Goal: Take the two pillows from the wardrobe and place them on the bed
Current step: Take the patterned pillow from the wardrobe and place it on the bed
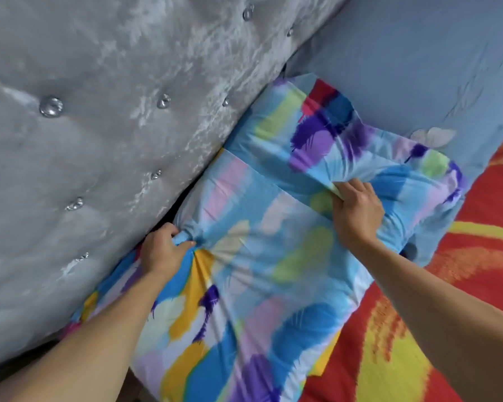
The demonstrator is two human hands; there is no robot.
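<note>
Two pillows in bright feather-print covers are being settled at the head of the bed, against the grey buttoned headboard [105, 117]. The near pillow [244, 285] is lying directly under the arms, its long axis running roughly parallel to the headboard, from the lower part of the view up toward the far pillow [346, 134], which is lying beyond it on the blue sheet [418, 53] (where one cover ends and the other begins is hard to tell near the right hand). A red and yellow blanket [447, 314] is spread to the right.

The cover of the near pillow is being gripped by the left hand [163, 250], fingers closed into a fist around a bunched knot of fabric at the edge beside the headboard. A fold of cloth is being pinched by the right hand [357, 210] between thumb and curled fingers, near the seam where the two pillows meet.

Both pillows appear to be already on the bed, so what is being done is judged to be straightening. The relation that matters: the near pillow is being held across its short side, the left hand at the headboard edge and the right hand at the open side, so any pull is likely to be made across its width, away from the headboard or toward it
</note>
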